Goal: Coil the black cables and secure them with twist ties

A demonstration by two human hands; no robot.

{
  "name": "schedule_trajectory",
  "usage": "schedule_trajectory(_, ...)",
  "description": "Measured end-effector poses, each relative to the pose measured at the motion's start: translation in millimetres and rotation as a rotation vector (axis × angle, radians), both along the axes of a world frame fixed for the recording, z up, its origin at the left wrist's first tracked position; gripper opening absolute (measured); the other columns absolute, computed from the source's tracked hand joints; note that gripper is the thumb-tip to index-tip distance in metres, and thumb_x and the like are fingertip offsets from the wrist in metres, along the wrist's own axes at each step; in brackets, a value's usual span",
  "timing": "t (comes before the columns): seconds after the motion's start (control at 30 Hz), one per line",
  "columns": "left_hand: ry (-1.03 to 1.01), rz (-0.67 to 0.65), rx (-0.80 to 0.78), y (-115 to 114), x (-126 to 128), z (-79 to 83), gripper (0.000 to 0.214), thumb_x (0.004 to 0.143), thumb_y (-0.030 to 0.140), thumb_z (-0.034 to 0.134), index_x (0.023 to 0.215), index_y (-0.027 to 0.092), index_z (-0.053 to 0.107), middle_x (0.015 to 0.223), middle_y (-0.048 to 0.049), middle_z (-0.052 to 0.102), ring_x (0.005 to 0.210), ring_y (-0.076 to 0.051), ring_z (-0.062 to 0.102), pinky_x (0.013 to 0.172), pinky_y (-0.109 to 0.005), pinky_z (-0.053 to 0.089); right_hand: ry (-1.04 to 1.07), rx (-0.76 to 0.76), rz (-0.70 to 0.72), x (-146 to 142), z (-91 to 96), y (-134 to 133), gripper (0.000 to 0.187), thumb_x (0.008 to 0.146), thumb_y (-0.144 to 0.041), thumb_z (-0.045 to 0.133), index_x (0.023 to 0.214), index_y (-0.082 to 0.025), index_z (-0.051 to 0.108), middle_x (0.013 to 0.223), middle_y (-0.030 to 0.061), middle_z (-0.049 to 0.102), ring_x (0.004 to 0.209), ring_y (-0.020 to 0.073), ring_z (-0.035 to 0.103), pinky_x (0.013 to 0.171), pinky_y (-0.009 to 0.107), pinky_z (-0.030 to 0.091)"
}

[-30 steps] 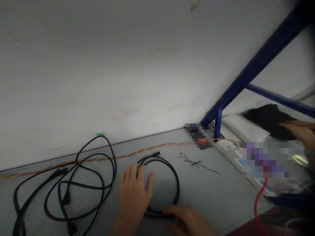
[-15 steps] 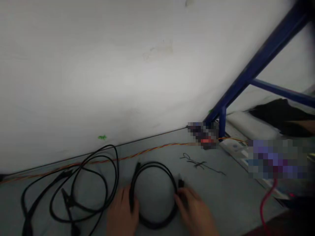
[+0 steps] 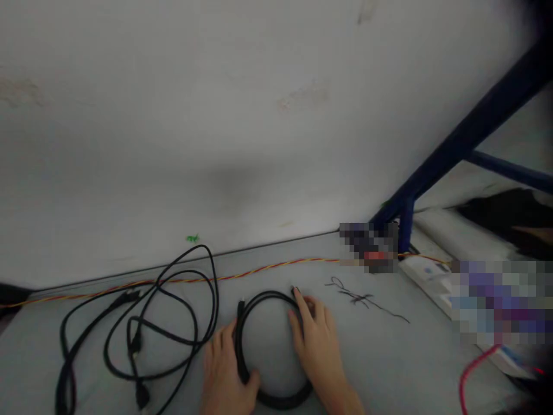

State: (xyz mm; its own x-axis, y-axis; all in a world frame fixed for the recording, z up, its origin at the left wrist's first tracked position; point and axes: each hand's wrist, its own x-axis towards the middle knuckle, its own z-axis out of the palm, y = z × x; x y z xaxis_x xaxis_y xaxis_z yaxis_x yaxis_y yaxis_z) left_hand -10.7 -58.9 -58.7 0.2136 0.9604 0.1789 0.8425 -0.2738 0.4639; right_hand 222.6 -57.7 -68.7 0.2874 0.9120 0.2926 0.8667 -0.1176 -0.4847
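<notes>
A coiled black cable (image 3: 263, 295) lies in a round loop on the grey table (image 3: 389, 363), between my hands. My left hand (image 3: 227, 374) grips the loop's left side, with the cable running under the palm. My right hand (image 3: 317, 340) holds the far right of the loop, its fingertips at a small black plug end (image 3: 295, 291). To the left of my left hand lies a looser tangle of black cable (image 3: 142, 328), not touching either hand.
A twisted orange and yellow wire (image 3: 216, 279) runs along the foot of the white wall (image 3: 216, 127). A thin black wire scrap (image 3: 358, 298) lies on the table. At right are a blue metal frame (image 3: 466, 138), a white power strip (image 3: 427, 276) and a red cable (image 3: 470, 374).
My right hand has moved from the near side of the loop up to its far right, and my left hand now grips the left side. The view has drifted slightly.
</notes>
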Motion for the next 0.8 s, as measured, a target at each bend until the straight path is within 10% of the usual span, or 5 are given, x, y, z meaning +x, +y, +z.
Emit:
schedule_trajectory(0.23, 0.042, 0.145, 0.148, 18, 25, -3.5, 0.035, 0.109, 0.037, 0.050, 0.133, 0.020, 0.069, 0.118, -0.0113, 0.073, 0.106, -0.030, 0.073, 0.091, -0.047, 0.059, -0.138, 0.037, 0.097, -2, -16.5, 4, 0.059, 0.099, -0.005, 0.050, 0.144, -0.037, 0.070, 0.134, 0.0118, 0.064, 0.113, 0.0311, 0.061, 0.095, 0.048, 0.054)
schedule_trajectory(0.63, 0.083, -0.019, 0.205, -1, 7, -4.6, 0.045, 0.112, 0.038, 0.048, 0.151, 0.022, 0.062, 0.121, -0.0115, 0.074, 0.108, -0.027, 0.071, 0.094, -0.045, 0.060, -0.253, 0.053, 0.155, 0, 0.2, 18, 0.052, 0.100, -0.010, 0.057, 0.138, -0.039, 0.074, 0.137, 0.0142, 0.063, 0.118, 0.0343, 0.060, 0.099, 0.056, 0.050)
schedule_trajectory(0.8, 0.004, 0.081, 0.093, 8, 15, 8.3, 0.034, 0.110, 0.039, 0.048, 0.119, 0.023, 0.076, 0.107, -0.0092, 0.079, 0.100, -0.027, 0.076, 0.090, -0.044, 0.059, -0.221, 0.078, 0.287, 5, 1.2, 15, 0.053, 0.095, -0.007, 0.058, 0.133, -0.037, 0.077, 0.137, 0.0126, 0.064, 0.122, 0.0341, 0.059, 0.106, 0.060, 0.048)
